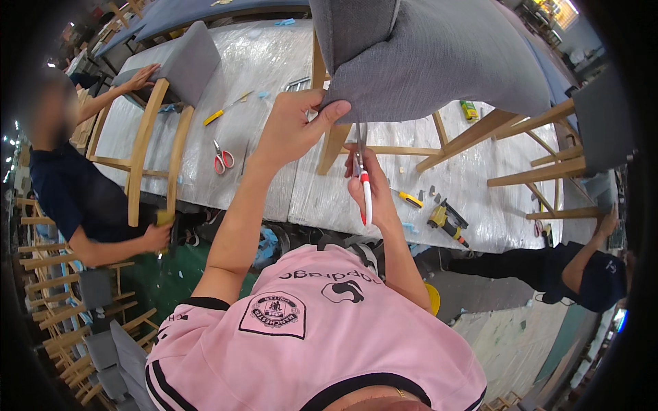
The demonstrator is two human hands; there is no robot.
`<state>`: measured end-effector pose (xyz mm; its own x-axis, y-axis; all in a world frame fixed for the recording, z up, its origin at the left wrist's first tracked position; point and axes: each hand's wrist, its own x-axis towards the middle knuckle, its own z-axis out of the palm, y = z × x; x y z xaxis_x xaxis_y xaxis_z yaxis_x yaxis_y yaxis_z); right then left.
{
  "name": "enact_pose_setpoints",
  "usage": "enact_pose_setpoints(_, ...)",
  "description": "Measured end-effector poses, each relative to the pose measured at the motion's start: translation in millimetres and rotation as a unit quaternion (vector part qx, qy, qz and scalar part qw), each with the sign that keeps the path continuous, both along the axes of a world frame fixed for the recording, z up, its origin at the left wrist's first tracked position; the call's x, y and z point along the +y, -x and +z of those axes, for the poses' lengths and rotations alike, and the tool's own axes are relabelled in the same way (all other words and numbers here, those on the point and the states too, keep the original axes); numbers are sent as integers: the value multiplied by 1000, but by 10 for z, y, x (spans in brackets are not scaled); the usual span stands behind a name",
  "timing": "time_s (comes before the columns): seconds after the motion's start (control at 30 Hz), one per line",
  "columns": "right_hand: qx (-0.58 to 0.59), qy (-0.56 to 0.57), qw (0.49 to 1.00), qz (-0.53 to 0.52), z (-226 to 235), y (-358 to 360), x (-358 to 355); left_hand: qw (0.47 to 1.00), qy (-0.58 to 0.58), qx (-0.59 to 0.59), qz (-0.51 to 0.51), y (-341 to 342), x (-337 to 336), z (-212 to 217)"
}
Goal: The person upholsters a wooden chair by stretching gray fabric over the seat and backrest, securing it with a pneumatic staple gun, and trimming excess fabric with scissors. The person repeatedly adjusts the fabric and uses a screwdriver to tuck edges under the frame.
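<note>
A grey upholstered chair [439, 61] with pale wooden legs [473, 137] rests on the worktable before me. My left hand [291, 130] is closed on the lower corner of its fabric, thumb and fingers pinching the edge. Just below and to the right, my right hand [377, 192] grips a pair of scissors [366, 195] with red and white handles. Their blades point up and reach the fabric's lower edge; whether they touch it I cannot tell.
On the plastic-covered table [264, 185] lie a second pair of scissors [223, 157], yellow-handled screwdrivers [214, 118] and a yellow-black staple gun [449, 222]. At left a co-worker [82, 198] handles another grey chair [181, 68]; another person [582, 274] works at right by a chair [603, 130].
</note>
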<state>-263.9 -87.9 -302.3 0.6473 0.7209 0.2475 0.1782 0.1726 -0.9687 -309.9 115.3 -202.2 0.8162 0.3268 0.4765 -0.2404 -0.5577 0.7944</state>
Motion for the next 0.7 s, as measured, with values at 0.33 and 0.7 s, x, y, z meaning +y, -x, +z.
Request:
enact_pose_setpoints(0.33,21,35,998,-55,401,133,167,999,-24,-30,-34,24,11,-100)
enact_pose_setpoints(0.7,-47,94,981,-165,606,101,53,995,-43,16,-85,113,-156,-20)
